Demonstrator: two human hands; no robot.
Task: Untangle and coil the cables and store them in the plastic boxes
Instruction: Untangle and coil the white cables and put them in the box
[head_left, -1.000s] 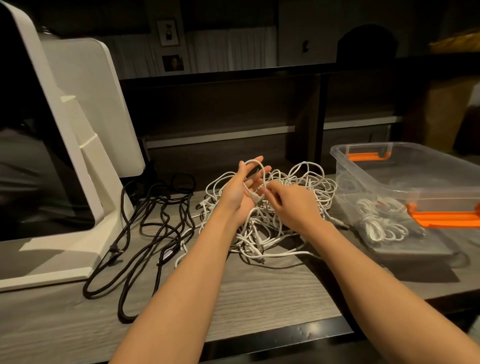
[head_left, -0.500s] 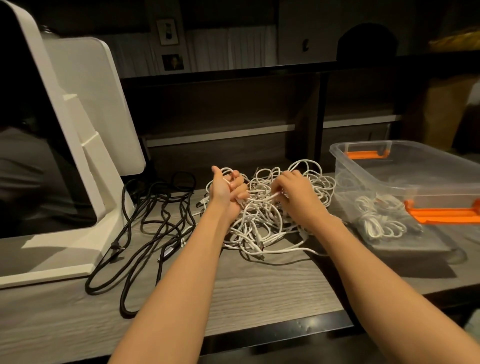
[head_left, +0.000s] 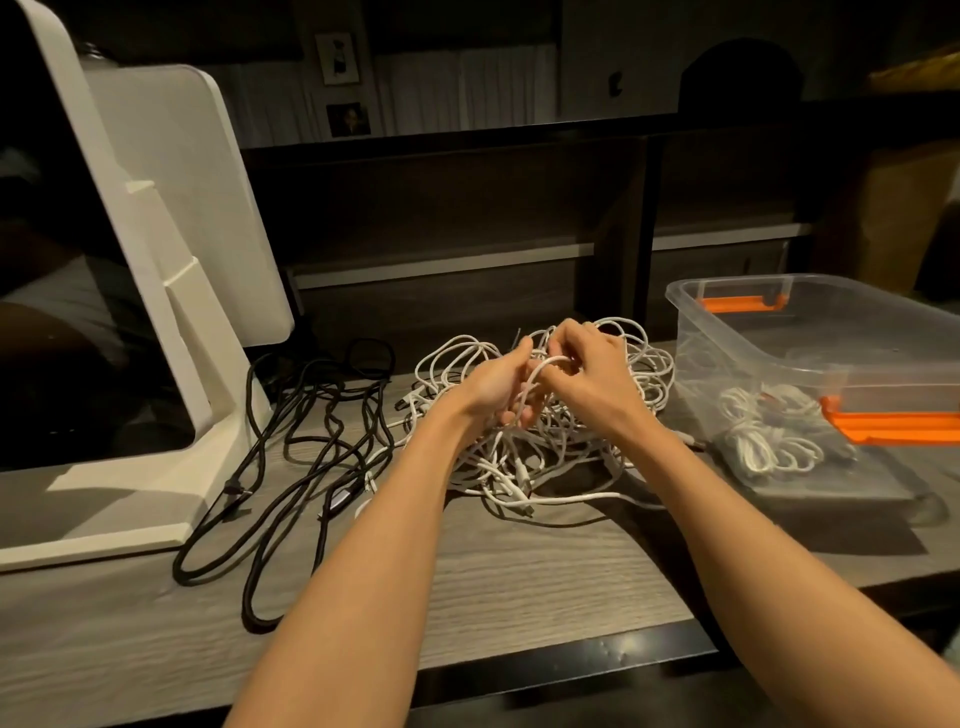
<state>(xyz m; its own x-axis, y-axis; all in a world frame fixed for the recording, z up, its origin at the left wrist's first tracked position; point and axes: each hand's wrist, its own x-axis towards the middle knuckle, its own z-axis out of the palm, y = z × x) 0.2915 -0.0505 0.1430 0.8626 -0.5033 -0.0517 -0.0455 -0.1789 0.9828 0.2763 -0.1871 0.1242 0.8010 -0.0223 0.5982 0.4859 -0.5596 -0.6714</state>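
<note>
- Worktop (head_left: 519, 587): grey wood grain with a dark front edge; carries everything listed below.
- White stand (head_left: 156, 291): large white angled unit, well to the left of the fingers, its base flat on the worktop.
- Plastic box (head_left: 810, 332): clear, with orange handles, well to the right of the fingers; sits tilted on a grey lid (head_left: 831, 488). Coiled white cables (head_left: 763, 436) show through its near wall.
- Black cables (head_left: 311, 447): loose loops on the worktop, left of the fingers, between the white stand and the white pile.
- White cable tangle (head_left: 519, 467): heaped on the worktop directly under and around the fingers; strands spill toward the person and rise behind the knuckles.
- Left hand (head_left: 493, 387): over the middle of the tangle, fingers curled round a white strand that loops over them.
- Right hand (head_left: 587, 374): just beside the left, touching it; fingers (head_left: 561, 338) bent and pinching the same looping strand at the top of the tangle. Exact grip point partly hidden by the knuckles.
</note>
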